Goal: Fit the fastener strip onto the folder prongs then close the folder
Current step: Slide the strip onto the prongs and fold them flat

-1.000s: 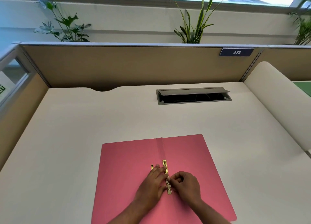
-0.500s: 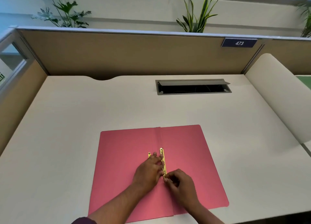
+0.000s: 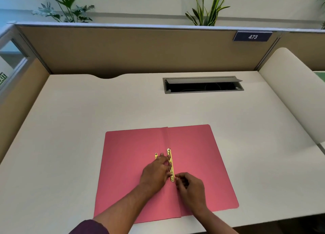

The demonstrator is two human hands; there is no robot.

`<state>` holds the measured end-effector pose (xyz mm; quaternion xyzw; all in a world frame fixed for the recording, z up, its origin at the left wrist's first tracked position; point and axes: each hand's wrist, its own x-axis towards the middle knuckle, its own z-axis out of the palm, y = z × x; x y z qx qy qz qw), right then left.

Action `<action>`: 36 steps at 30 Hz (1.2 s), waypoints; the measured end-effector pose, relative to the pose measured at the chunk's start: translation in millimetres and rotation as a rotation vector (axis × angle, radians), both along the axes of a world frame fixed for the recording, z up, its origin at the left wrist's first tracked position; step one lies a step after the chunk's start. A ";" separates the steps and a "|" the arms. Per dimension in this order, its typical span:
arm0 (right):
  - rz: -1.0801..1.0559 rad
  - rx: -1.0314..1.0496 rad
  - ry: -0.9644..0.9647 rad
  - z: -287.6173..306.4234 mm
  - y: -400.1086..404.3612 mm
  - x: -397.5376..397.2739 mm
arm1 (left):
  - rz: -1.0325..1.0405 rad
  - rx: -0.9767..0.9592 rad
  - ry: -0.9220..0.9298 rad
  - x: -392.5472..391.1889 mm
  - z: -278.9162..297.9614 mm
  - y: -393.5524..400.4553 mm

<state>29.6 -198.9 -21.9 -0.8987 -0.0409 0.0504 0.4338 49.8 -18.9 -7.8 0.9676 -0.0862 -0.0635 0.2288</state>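
An open pink folder (image 3: 202, 154) lies flat on the white desk near its front edge. A long brass fastener strip (image 3: 169, 156) runs along the folder's centre fold. A second brass piece (image 3: 156, 155) shows just left of it, mostly hidden under my fingers. My left hand (image 3: 156, 172) lies flat on the folder with its fingers spread, the fingertips touching the strip from the left. My right hand (image 3: 190, 188) sits to the right of the strip's near end, its fingertips pinched at that end.
The white desk (image 3: 88, 119) is walled by tan partitions at the back and left. A grey cable slot (image 3: 203, 85) with its lid raised sits at the back right. A white curved panel (image 3: 290, 93) rises along the right side.
The view has tilted down, so the folder's near edge and my forearms now show. Both hands stay on the strip; my right fingertips have shifted slightly toward its near end.
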 end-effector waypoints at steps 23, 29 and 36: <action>0.076 -0.197 -0.058 -6.0 12.7 -1.7 | 0.061 -0.049 0.025 -0.7 4.4 1.2; 0.086 -0.200 -0.061 -4.4 6.8 1.4 | 0.073 -0.048 0.033 -0.1 7.1 0.1; 0.139 -0.171 -0.094 -4.3 -0.9 -3.6 | 0.066 -0.057 0.006 -1.5 6.1 -0.4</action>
